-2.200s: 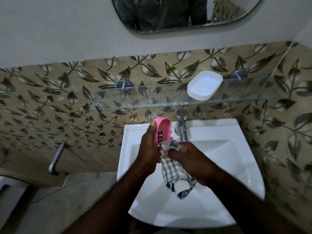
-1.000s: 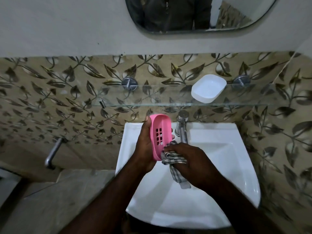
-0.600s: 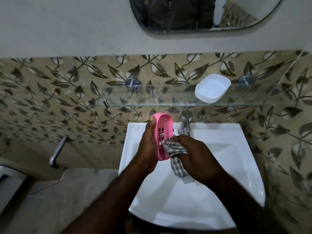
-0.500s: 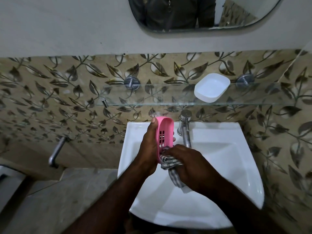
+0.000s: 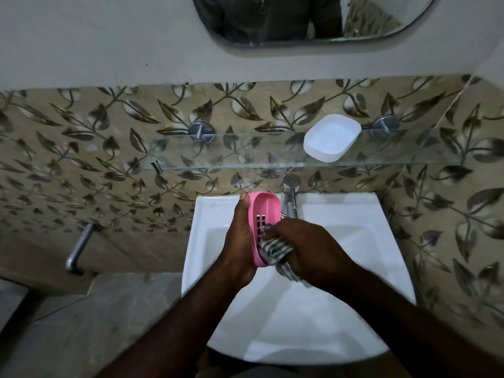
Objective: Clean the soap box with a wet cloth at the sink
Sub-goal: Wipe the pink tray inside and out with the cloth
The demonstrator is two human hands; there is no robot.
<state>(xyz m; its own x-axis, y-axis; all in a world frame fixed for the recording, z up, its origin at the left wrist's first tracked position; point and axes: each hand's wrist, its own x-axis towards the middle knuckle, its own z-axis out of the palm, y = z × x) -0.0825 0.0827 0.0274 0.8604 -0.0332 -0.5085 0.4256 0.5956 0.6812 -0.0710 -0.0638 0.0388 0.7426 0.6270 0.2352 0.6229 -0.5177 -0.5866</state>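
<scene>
Soap box [image 5: 264,227] held on edge over sink [image 5: 381,241], gripped by left hand [image 5: 240,241]. Right hand [image 5: 305,246] clenched on cloth [image 5: 274,248], pressed inside. Better to brace firmly, work cloth into slots and corners.

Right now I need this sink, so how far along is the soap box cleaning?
Midway. Left hand holds the pink tray over the sink; right hand presses the checked cloth into it. The white dish sits untouched on the glass shelf.
</scene>
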